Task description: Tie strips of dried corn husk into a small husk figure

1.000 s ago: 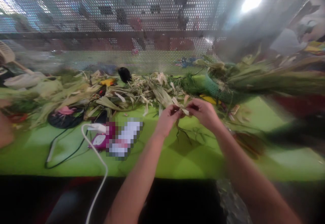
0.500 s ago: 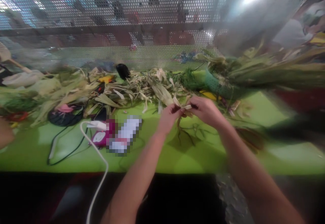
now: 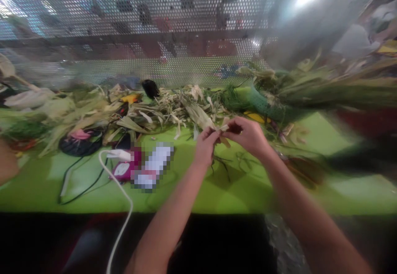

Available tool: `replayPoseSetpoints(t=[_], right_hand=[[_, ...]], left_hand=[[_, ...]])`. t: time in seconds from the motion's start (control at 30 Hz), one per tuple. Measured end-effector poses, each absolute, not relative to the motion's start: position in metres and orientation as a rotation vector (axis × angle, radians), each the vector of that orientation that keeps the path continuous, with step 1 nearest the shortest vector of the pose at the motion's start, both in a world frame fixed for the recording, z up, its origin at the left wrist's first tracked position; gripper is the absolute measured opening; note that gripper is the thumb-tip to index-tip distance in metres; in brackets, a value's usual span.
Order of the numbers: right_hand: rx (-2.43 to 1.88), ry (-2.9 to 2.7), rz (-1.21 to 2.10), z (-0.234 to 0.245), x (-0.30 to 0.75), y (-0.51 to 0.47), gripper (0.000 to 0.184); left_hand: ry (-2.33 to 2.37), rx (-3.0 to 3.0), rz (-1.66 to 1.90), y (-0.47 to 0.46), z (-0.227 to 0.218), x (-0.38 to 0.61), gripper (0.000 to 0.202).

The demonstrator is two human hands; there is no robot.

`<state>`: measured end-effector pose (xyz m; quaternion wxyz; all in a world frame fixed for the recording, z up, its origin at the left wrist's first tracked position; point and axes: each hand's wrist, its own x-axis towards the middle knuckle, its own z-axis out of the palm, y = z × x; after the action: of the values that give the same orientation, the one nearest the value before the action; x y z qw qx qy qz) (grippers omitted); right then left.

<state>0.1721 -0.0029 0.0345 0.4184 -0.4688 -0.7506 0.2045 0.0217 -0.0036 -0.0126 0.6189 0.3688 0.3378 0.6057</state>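
Both hands meet above the green table, a little right of the middle. My left hand is closed, thumb and fingers pinching a bundle of pale corn husk strips. Close beside it, my right hand pinches the same strips from the right. Thin dark stems hang below the hands, spread like roots. The strips' lower ends are partly hidden behind the fingers. A longer greenish corn husk lies just behind my left hand.
Dried husks are heaped along the back, before a perforated metal screen. A pixelated phone, magenta box, white cable and black pouch lie left. Long green leaves rest right; another person's arm shows at left.
The hands have turned slightly, and my right fingers have shifted a little left along the husk strips. The hanging stems have swung slightly left and sit higher.
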Motion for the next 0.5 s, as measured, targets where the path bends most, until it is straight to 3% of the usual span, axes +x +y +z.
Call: replayPoseSetpoints(t=[0.5], right_hand=[[-1.158, -1.715, 0.728, 0.0281, 0.1650, -0.0048, 0.009]], left_hand=[[0.760, 0.779, 1.338, -0.0039, -0.0156, 0.0216, 0.029]])
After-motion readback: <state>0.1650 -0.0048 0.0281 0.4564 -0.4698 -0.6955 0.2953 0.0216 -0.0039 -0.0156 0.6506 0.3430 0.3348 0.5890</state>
